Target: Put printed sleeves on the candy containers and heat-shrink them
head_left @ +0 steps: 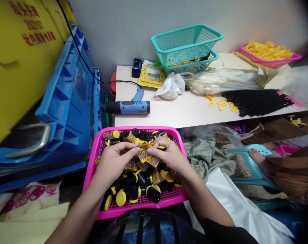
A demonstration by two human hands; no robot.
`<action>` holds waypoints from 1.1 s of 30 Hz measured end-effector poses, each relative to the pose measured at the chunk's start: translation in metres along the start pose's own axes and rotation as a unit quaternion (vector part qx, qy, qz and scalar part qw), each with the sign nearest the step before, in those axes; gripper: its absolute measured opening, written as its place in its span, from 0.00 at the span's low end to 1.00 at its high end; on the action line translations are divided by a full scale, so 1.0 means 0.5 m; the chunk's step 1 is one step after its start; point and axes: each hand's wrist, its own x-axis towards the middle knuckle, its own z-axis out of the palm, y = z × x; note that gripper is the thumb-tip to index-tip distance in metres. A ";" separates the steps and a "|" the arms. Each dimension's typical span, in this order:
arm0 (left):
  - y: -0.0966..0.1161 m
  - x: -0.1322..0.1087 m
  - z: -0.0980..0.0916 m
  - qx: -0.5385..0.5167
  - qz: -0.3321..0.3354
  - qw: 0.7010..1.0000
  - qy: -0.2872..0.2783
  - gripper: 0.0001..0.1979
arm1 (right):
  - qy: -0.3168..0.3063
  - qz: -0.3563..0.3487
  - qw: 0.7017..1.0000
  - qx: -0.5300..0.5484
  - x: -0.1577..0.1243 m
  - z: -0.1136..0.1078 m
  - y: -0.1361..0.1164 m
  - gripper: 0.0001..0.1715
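Table point(166, 116) edge just behind mesh basket point(180, 144); over it our hands point(112, 158), fingertips pinched tight, hold labels point(143, 155); rnd blk tubs point(144, 177) w/in.

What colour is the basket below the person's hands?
The plastic basket is bright pink, showing best in the head view, the only one.

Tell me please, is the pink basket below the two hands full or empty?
The pink basket is mostly full: black and yellow pieces cover most of its bottom.
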 end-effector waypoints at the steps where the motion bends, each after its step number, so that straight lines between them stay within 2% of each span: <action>1: -0.004 0.002 -0.003 0.013 0.011 1.000 0.015 0.10 | -0.004 0.004 0.999 -0.032 0.003 0.002 0.003 0.18; 4: -0.017 0.006 -0.008 0.046 0.016 0.998 0.036 0.11 | -0.028 0.016 0.988 -0.149 0.011 0.005 0.010 0.15; 6: -0.026 0.007 -0.010 0.059 0.012 0.998 0.031 0.14 | -0.020 0.012 0.983 -0.183 0.015 0.004 0.010 0.17; 9: -0.035 0.006 -0.013 0.086 0.040 0.995 0.023 0.13 | 0.012 -0.010 0.991 -0.136 0.017 -0.001 0.004 0.21; 14: -0.032 0.004 -0.015 0.084 0.044 0.995 0.000 0.11 | -0.050 -0.023 0.998 -0.044 0.017 0.002 -0.002 0.11; 16: -0.030 0.005 -0.015 0.070 0.066 0.995 0.021 0.10 | -0.046 -0.016 0.998 -0.036 0.018 0.008 0.001 0.10; 18: -0.028 0.006 -0.015 0.054 0.085 0.993 0.061 0.10 | -0.023 0.006 0.998 -0.056 0.019 0.012 0.003 0.14; 20: -0.025 0.007 -0.016 0.027 0.074 0.993 0.082 0.09 | 0.008 0.019 0.995 -0.098 0.019 0.012 0.002 0.14; 22: -0.021 0.008 -0.016 -0.008 0.054 0.996 0.077 0.09 | 0.017 0.004 0.994 -0.112 0.018 0.009 -0.002 0.14; 24: -0.016 0.007 -0.012 -0.039 0.049 0.996 0.058 0.09 | -0.008 -0.026 0.997 -0.072 0.016 0.009 -0.007 0.15; 26: -0.012 0.006 -0.003 -0.072 0.040 0.996 0.040 0.09 | -0.031 -0.049 0.998 -0.024 0.015 0.013 -0.010 0.10; 31: -0.005 0.000 0.019 -0.158 -0.012 0.987 0.000 0.25 | 0.014 -0.041 0.999 0.004 0.011 0.026 -0.006 0.19; 33: -0.002 -0.001 0.018 -0.160 -0.023 0.987 0.015 0.20 | 0.013 -0.021 0.999 0.024 0.008 0.019 -0.002 0.16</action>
